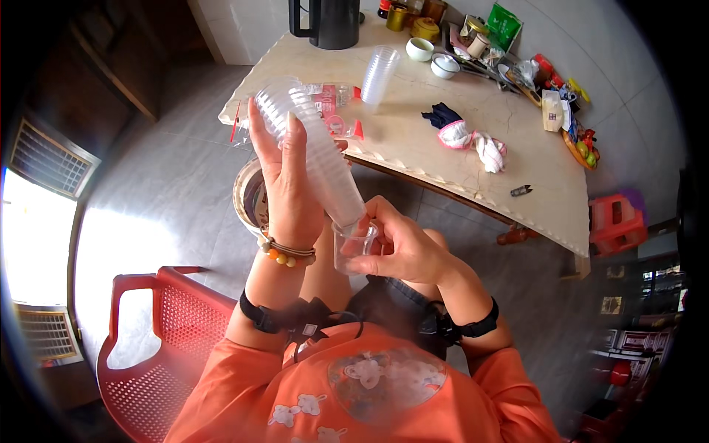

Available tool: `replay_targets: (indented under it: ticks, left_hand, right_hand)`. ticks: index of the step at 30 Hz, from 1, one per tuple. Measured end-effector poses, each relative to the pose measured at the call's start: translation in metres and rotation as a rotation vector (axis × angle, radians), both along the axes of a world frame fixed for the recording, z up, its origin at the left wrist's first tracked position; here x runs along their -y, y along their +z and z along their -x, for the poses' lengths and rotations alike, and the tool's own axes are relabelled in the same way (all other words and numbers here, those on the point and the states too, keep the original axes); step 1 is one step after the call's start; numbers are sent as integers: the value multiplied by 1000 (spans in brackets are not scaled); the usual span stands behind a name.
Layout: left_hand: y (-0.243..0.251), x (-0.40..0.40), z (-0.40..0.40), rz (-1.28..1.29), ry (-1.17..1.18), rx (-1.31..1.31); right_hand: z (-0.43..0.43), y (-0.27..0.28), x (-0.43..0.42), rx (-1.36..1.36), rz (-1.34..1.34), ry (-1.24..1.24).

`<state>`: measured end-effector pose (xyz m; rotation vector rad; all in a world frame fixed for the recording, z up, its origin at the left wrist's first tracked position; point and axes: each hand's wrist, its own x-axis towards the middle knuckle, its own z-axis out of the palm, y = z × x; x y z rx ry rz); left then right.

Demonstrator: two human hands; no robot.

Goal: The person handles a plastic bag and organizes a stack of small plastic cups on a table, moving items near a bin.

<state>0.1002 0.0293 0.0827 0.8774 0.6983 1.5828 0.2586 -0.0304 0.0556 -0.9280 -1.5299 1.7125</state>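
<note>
My left hand (293, 183) grips a long stack of nested clear plastic cups (327, 163), which tilts down toward my lap. A single clear plastic cup (352, 255) sits just under the lower end of the stack. My right hand (401, 243) pinches this cup by its side, thumb in front and fingers at the rim. Whether the cup touches the stack's end cannot be made out. On the table beyond stands a shorter stack of clear cups (380, 75). Behind my left hand lies a clear plastic wrapper with red print (332, 102).
The table (509, 127) has a scalloped front edge. On it are a dark pitcher (339, 25), a white lidded bowl (445, 65), a pale cup (420, 50) and a crumpled cloth (471, 138). A bucket (249, 194) stands beneath; a red plastic chair (166, 343) is at left.
</note>
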Motion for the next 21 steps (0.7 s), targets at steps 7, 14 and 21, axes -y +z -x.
replay_targets:
  ticks: [7, 14, 21]
  left_hand:
    - [6, 6, -5, 24, 1, 41]
    - [4, 12, -9, -6, -40, -154]
    - [6, 16, -12, 37, -14, -131]
  right_hand:
    - [-6, -4, 2, 33, 38, -18]
    - [-6, 1, 3, 3, -82, -70]
    - [-4, 4, 7, 14, -84, -95]
